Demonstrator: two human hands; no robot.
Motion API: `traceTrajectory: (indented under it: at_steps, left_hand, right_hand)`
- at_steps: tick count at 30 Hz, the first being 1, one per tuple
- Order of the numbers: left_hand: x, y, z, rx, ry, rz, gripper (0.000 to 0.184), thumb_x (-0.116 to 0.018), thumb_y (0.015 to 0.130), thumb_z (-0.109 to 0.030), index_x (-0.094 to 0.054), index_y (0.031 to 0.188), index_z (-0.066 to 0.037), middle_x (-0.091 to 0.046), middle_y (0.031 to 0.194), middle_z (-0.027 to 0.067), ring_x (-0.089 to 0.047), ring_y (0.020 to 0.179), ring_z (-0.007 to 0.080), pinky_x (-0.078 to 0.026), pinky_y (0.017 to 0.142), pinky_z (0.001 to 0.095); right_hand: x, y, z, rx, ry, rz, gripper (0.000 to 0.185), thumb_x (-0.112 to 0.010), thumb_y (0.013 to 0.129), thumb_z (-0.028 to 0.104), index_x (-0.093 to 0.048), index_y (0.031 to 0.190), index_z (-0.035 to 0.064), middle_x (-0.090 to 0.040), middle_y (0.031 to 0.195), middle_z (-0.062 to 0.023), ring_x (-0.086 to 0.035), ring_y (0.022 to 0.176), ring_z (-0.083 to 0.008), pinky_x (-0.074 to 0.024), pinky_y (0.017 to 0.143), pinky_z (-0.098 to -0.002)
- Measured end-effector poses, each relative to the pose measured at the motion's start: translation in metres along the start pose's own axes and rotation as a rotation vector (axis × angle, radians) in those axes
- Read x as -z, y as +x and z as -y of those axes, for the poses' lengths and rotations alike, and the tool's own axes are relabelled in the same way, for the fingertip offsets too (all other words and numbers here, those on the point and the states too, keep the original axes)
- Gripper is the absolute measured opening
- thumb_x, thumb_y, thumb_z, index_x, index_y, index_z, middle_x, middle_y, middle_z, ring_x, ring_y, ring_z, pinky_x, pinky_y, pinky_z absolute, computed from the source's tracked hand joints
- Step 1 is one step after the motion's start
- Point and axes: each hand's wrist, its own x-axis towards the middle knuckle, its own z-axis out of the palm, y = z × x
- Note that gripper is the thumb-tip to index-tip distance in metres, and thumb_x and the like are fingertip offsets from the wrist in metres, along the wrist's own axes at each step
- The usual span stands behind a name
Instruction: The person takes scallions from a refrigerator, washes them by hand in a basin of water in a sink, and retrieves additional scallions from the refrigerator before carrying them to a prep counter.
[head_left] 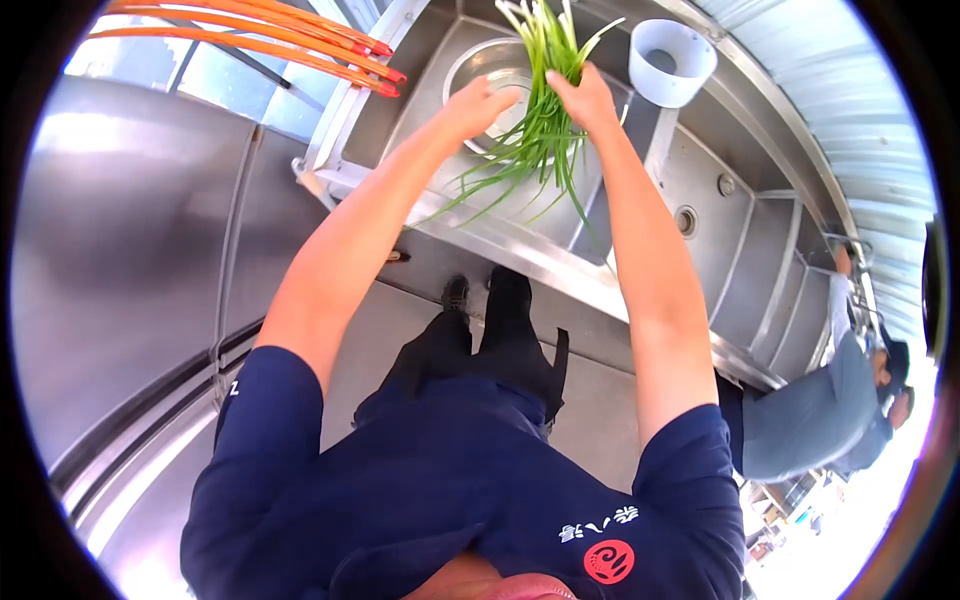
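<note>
A bunch of long green stalks with pale ends (548, 110) hangs over a round metal bowl (462, 80) in the steel sink (415, 125). My right hand (590, 98) grips the bunch from its right side, thumb across the stalks, the pale ends pointing away from me and the green tips drooping toward the sink's front edge. Just left of the bunch is my left hand (480, 108), its fingers curled together; whatever lies between them is too small to make out.
A white round tub (672, 62) stands right of the bowl. More sink basins (712, 200) run to the right, where a person in grey (810, 415) leans in. Orange poles with red tips (300, 38) jut in at upper left. A steel cabinet (130, 220) stands at left.
</note>
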Motion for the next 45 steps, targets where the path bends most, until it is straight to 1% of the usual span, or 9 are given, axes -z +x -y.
traceTrajectory:
  at_steps: [9,17,19,23,26,28,33,36,45]
  left_hand:
    - [0.094,-0.025,0.074,0.171,-0.212,0.002,0.042,-0.060,0.099,-0.013,-0.054,0.137,0.002,-0.064,0.130,0.0120,-0.062,0.120,0.0213,-0.045,0.105,0.0338]
    - [0.027,0.039,0.075,0.163,-0.464,0.002,0.029,-0.056,0.100,0.000,-0.059,0.129,0.002,-0.066,0.120,0.0102,-0.065,0.112,0.0204,-0.048,0.101,0.0325]
    - [0.007,0.071,0.082,0.199,-0.467,0.080,0.029,-0.057,0.100,-0.001,-0.059,0.129,0.002,-0.066,0.122,0.0106,-0.064,0.113,0.0208,-0.047,0.102,0.0334]
    - [-0.013,0.113,0.101,0.198,-0.416,0.173,0.029,-0.057,0.100,-0.004,-0.060,0.129,0.001,-0.067,0.124,0.0103,-0.063,0.117,0.0201,-0.046,0.103,0.0331]
    - [-0.022,0.158,0.113,0.201,-0.350,0.204,0.038,-0.058,0.100,-0.005,-0.055,0.137,0.000,-0.062,0.135,0.0121,-0.058,0.127,0.0214,-0.044,0.107,0.0335]
    - [-0.034,0.183,0.128,0.138,-0.200,0.113,0.052,-0.061,0.098,-0.009,-0.046,0.147,-0.001,-0.052,0.146,0.0167,-0.050,0.137,0.0245,-0.041,0.111,0.0354]
    - [-0.064,0.249,0.187,0.311,-0.085,-0.001,0.075,-0.069,0.090,-0.020,-0.036,0.154,0.001,-0.047,0.150,0.0248,-0.048,0.137,0.0340,-0.037,0.114,0.0413]
    - [-0.077,0.277,0.185,0.468,-0.150,-0.002,0.076,-0.070,0.087,-0.020,-0.037,0.151,0.003,-0.049,0.148,0.0257,-0.051,0.133,0.0357,-0.039,0.111,0.0425]
    - [-0.105,0.316,0.198,0.442,-0.322,-0.016,0.079,-0.071,0.088,-0.023,-0.033,0.152,0.006,-0.047,0.149,0.0246,-0.048,0.136,0.0329,-0.039,0.110,0.0417]
  right_hand:
    - [-0.123,0.097,-0.205,-0.234,-0.117,0.240,0.064,-0.065,0.093,0.039,-0.052,0.142,0.0006,-0.058,0.139,-0.0252,-0.054,0.131,-0.0403,-0.0429,0.110,-0.0435]
    - [-0.272,0.150,-0.199,-0.269,-0.541,0.099,0.067,-0.064,0.093,0.042,-0.047,0.151,0.0131,-0.030,0.163,-0.0238,-0.027,0.149,-0.0473,-0.0310,0.117,-0.0584]
    - [-0.294,0.137,-0.211,0.082,-0.653,0.458,0.060,-0.060,0.096,0.035,-0.046,0.150,0.0104,-0.029,0.163,-0.0218,-0.029,0.147,-0.0483,-0.0226,0.114,-0.0713]
    - [-0.273,0.151,-0.242,-0.340,-0.394,0.176,0.040,-0.056,0.098,0.033,-0.062,0.134,0.0149,-0.027,0.164,-0.0200,-0.015,0.152,-0.0449,-0.0243,0.116,-0.0676]
    - [-0.279,0.119,-0.205,-0.084,-0.525,0.395,0.034,-0.059,0.097,0.032,-0.068,0.126,0.0159,-0.027,0.165,-0.0162,-0.014,0.153,-0.0424,-0.0305,0.109,-0.0712]
    - [-0.240,0.123,-0.198,-0.109,-0.552,0.516,0.038,-0.064,0.094,0.033,-0.067,0.126,0.0128,-0.037,0.159,-0.0185,-0.032,0.147,-0.0408,-0.0395,0.107,-0.0636]
    - [-0.180,0.116,-0.229,0.030,-0.245,-0.215,0.030,-0.069,0.088,0.023,-0.069,0.111,0.0035,-0.067,0.123,-0.0213,-0.064,0.112,-0.0399,-0.0519,0.097,-0.0417]
    - [-0.188,0.134,-0.272,-0.590,-0.152,-0.020,0.020,-0.067,0.089,0.016,-0.070,0.100,-0.0001,-0.070,0.114,-0.0180,-0.065,0.107,-0.0388,-0.0525,0.092,-0.0455]
    - [-0.184,0.150,-0.252,-0.206,-0.282,-0.160,0.027,-0.078,0.082,0.018,-0.073,0.102,0.0028,-0.071,0.097,-0.0185,-0.069,0.089,-0.0380,-0.0542,0.081,-0.0451]
